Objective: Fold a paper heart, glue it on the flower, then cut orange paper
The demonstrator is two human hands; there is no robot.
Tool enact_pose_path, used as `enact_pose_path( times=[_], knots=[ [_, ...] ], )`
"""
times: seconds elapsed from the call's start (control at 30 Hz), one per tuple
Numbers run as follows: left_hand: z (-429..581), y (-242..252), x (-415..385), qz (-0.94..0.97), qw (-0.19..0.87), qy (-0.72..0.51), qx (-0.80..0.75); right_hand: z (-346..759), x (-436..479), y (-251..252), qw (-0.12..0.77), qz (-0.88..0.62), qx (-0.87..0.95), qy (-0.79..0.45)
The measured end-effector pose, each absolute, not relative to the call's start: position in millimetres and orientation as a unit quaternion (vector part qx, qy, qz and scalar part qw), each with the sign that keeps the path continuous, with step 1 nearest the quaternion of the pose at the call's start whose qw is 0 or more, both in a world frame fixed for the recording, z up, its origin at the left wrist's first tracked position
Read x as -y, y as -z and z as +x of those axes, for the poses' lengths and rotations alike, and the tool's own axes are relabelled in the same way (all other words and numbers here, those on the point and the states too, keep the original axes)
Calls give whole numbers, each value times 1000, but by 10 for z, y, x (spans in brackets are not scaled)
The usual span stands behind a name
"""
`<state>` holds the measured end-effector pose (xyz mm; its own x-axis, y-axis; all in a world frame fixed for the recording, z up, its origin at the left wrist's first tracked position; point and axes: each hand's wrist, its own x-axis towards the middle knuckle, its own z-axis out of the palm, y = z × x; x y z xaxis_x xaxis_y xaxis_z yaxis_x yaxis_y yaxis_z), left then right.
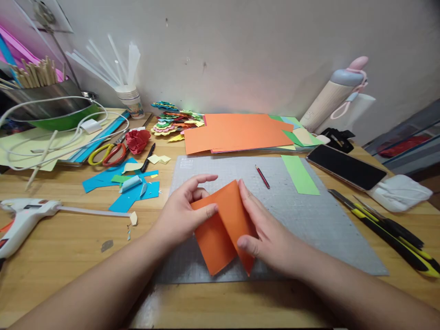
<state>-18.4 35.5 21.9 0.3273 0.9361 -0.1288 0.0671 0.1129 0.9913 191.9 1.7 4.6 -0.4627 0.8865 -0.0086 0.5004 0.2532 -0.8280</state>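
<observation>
Between my hands is a folded sheet of orange paper, its two halves partly spread and tilted above the grey cutting mat. My left hand pinches the left half, thumb on the near face and fingers behind. My right hand grips the right half along its outer edge, the thumb low on the front and the fingers up near the top corner. Beyond the paper, a short dark red pencil lies on the mat. A light green paper strip rests at the mat's far right.
Blue paper scraps, scissors and a hot glue gun lie on the left. Orange sheets are stacked at the back. To the right are a phone, a white pouch and a yellow-black utility knife.
</observation>
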Motion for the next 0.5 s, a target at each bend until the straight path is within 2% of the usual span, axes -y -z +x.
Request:
enact_pose_path(
  times=[0.13,0.23,0.37,0.43,0.5],
  knots=[
    [-148,-263,-260,578,595,-362,-426,1805,110,-68,204,-466,718,-475],
    [-154,-303,-257,584,606,-356,-406,1789,123,-144,256,-460,635,-565],
    [-335,-377,-447,588,605,-285,-454,1931,-51,-283,335,-409,403,-747],
    [-468,-385,-582,630,529,-222,-523,2009,-179,-290,357,-411,314,-778],
    [-560,-352,-678,709,360,-215,-567,2030,-269,-233,376,-426,259,-781]
  ],
)
